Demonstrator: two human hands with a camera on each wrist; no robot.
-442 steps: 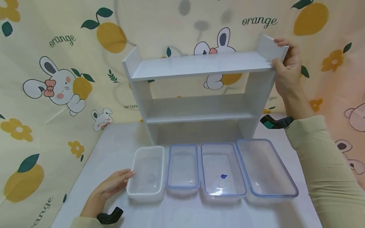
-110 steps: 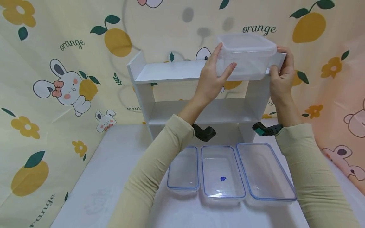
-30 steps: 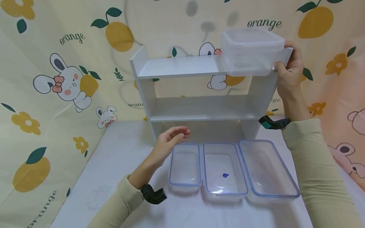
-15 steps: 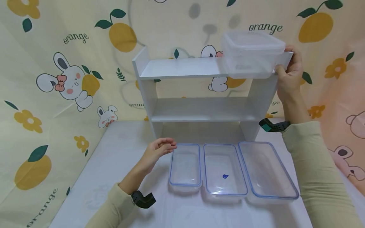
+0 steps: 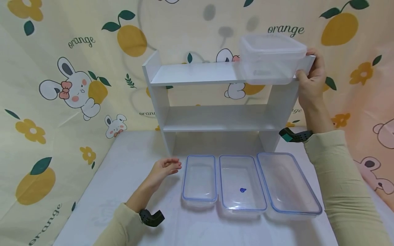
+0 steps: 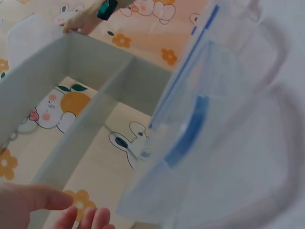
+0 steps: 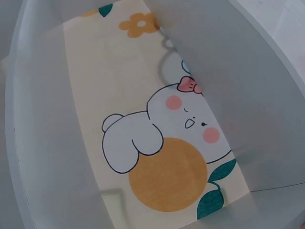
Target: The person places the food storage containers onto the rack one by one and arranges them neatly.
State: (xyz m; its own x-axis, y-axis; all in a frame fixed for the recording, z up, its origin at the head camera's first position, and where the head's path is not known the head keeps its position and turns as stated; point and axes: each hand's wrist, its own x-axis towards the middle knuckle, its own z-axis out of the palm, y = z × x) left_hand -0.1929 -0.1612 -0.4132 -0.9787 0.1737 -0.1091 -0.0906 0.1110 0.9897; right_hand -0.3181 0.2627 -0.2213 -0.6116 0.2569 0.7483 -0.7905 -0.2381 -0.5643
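Observation:
A white two-tier shelf unit stands at the back of the table. My right hand grips the raised right side panel of it, thumb in front and fingers behind. Beside that hand, a frosted food container with a white lid sits on the right end of the top board. My left hand, holding nothing, hovers with relaxed fingers just left of a small clear food container with a blue-rimmed lid. In the left wrist view that container looms blurred beside the fingertips.
Two larger blue-rimmed containers, a middle one with a blue mark and the biggest, stand to its right in a row before the shelf. A printed cloth hangs behind the white table.
Earlier my left hand lifted the white-lidded container from the table's left onto the top board and let go. It has since come down and left. My right hand keeps gripping the panel.

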